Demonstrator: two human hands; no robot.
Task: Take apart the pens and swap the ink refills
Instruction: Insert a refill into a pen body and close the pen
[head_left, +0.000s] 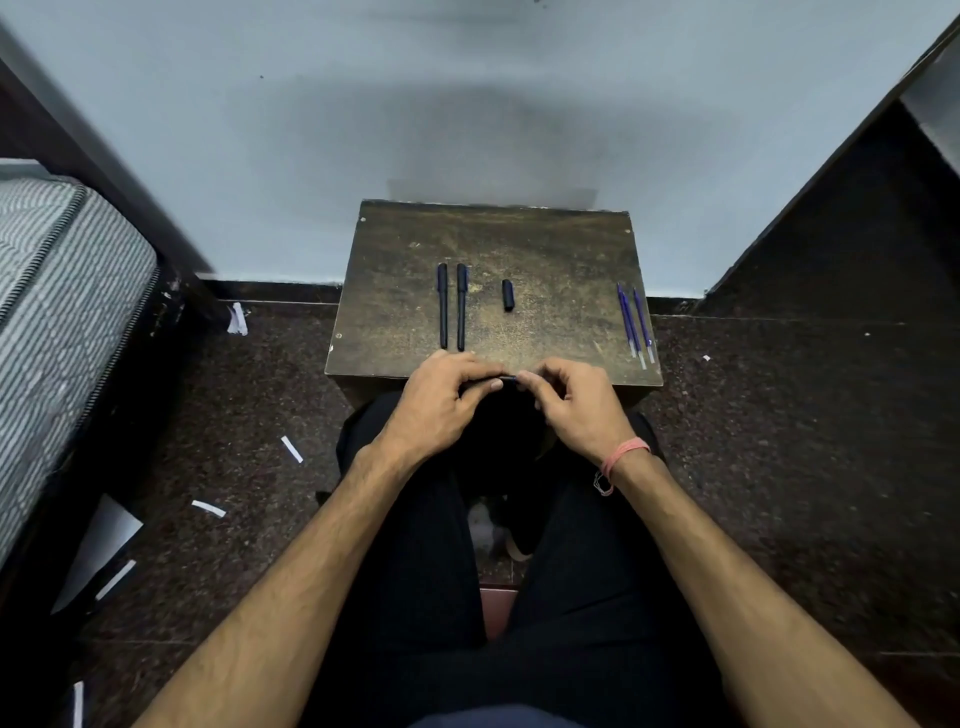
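Both hands working at the near edge of the tabletop (395, 358): left hand (441, 395) curled round the dark pen (508, 379), right hand (576, 400) pinching its exposed end. Best twisted gently, barrel held firm, pulling straight along its length. Two capped pens (452, 306), a loose cap (508, 295) and three blue refills (636, 325) lying farther off.

From my remote seat I can read no text, label, brand or number anywhere. The pens (451, 305) and the refills (635, 325) on the table (561, 260) show no print I can make out, and the paper scraps (208, 508) on the floor look blank.
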